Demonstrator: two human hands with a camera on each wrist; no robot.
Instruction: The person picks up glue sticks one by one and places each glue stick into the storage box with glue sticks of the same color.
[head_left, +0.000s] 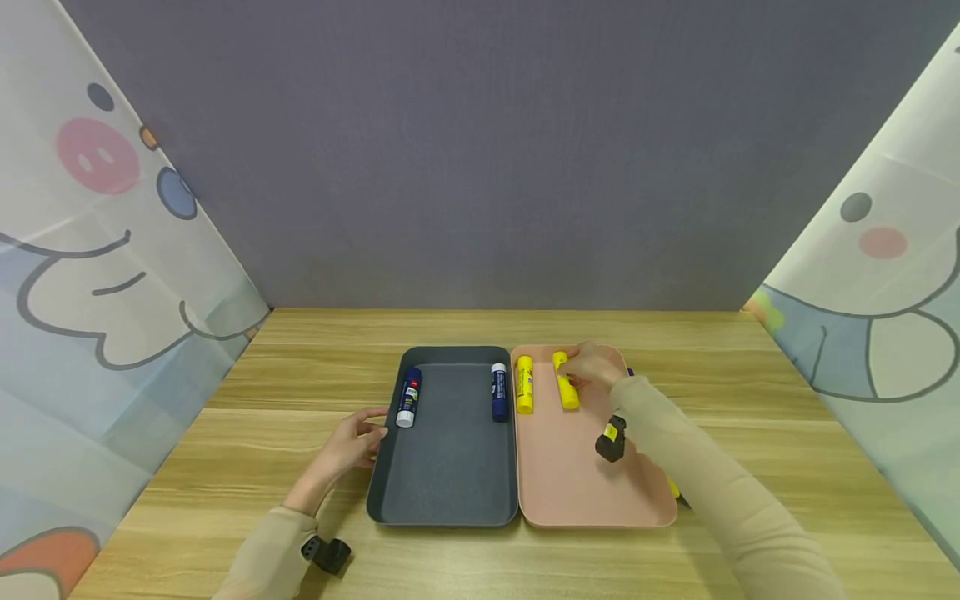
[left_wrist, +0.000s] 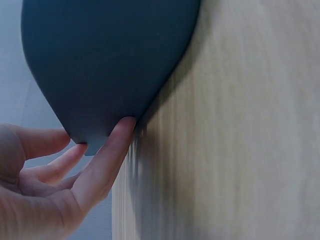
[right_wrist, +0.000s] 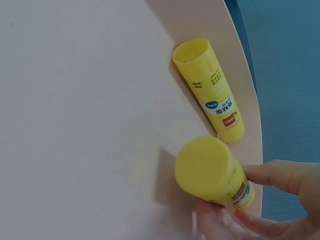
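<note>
My right hand (head_left: 590, 365) pinches a yellow glue stick (right_wrist: 205, 167) between thumb and fingers, low over the pink tray (head_left: 562, 475). Its round end faces the camera in the right wrist view. Left of it, a second yellow glue stick (head_left: 525, 385) lies along the pink tray's left wall. My left hand (head_left: 358, 440) touches the left wall of the dark grey tray (head_left: 450, 483), its fingertips at the rim and on the outer side. Inside that tray, a dark blue glue stick with a white end (head_left: 408, 397) lies at the left and another blue-and-white glue stick (head_left: 499, 392) at the right.
The two trays stand side by side on a wooden table (head_left: 300, 358). Beyond the pink tray's right wall, a yellow object (head_left: 673, 487) and a dark blue one show partly, the sleeve near them. A grey panel (head_left: 480, 167) rises at the back, with printed cloths on both sides.
</note>
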